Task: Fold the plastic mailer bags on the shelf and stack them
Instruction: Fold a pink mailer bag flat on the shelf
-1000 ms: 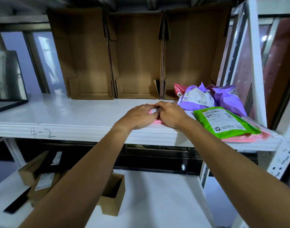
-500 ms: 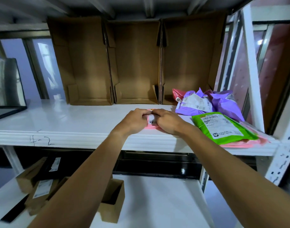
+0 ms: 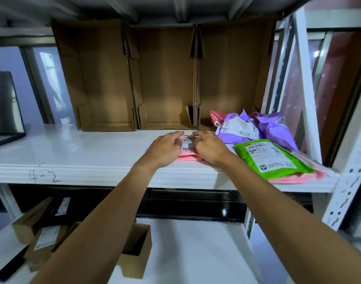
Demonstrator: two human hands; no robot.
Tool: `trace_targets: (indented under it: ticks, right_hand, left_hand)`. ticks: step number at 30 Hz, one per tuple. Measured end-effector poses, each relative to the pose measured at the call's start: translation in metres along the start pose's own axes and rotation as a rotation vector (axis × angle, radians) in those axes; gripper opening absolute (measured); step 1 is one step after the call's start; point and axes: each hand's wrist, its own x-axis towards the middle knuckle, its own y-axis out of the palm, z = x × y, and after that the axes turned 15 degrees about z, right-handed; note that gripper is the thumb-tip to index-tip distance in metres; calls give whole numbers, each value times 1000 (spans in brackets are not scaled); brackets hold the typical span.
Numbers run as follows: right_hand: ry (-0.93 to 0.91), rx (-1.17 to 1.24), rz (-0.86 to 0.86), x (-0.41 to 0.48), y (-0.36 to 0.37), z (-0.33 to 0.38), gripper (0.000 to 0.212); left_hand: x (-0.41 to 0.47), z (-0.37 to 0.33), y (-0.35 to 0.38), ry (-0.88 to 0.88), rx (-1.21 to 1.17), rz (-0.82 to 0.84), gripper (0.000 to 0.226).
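Observation:
A small folded pink mailer bag [image 3: 188, 154] with a white label lies on the white shelf [image 3: 73, 152]. My left hand [image 3: 165, 147] rests on its left side and my right hand [image 3: 209, 147] on its right side, fingers bent over the top fold. To the right a green mailer [image 3: 271, 158] sits on top of flat pink mailers [image 3: 298, 177]. Behind it are crumpled purple mailers [image 3: 255, 130] and a pink one [image 3: 216, 118].
Three open cardboard boxes [image 3: 165, 78] stand on end at the back of the shelf. A white upright post [image 3: 306, 89] bounds the right side. A dark-framed panel [image 3: 5, 111] sits at far left. The lower shelf holds small cardboard boxes [image 3: 136, 255].
My hands have spread slightly apart on the pink mailer, exposing its white label between them. The camera view has dropped a little.

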Motion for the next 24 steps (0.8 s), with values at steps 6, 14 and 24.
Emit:
trace_targets:
  ticks: [6, 14, 24]
  right_hand:
    - [55, -93, 222, 10, 11, -2, 48]
    - [83, -280, 244, 23, 11, -9, 45]
    - [178, -38, -48, 16, 6, -9, 53]
  left_hand:
    - [8, 2, 3, -18, 86, 246, 49]
    - [17, 5, 8, -124, 171, 281, 58]
    - [12, 13, 0, -87, -183, -21, 33]
